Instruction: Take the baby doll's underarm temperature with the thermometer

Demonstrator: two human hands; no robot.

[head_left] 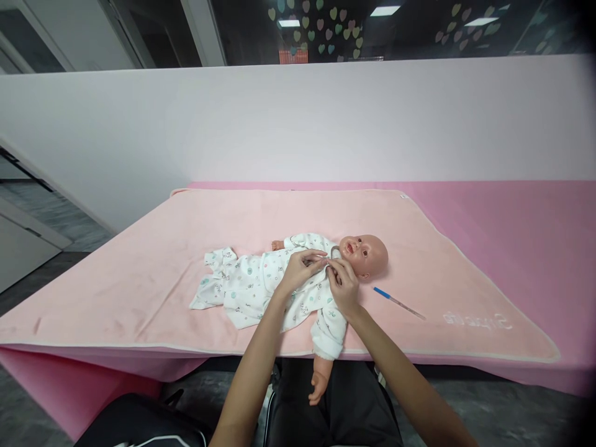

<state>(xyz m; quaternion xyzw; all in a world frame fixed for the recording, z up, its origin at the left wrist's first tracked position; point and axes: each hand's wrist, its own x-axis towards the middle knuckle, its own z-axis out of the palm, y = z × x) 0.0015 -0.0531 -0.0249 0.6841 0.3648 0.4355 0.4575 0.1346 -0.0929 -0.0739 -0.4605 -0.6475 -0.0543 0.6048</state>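
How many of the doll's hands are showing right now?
2: the far hand pokes from its sleeve over the pale pink blanket; the near hand hangs past the blanket's front edge. Neither is fully hidden.

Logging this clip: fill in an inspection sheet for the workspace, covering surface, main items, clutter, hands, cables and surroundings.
Surface: peach blanket with pale lettering, spread over a pink cover.
Main items: doll on its back in a white patterned outfit; one doll arm hangs over the near edge.
Clutter: slim blue-ended stick on the blanket, apart from both hands.
Hands: left hand and right hand meet at the outfit's neckline, fingers bent; exact grip too small to tell.
Cables: white cord-like line at lower left, unclear what.
Surroundings: white wall; heart shapes on dark panes above.
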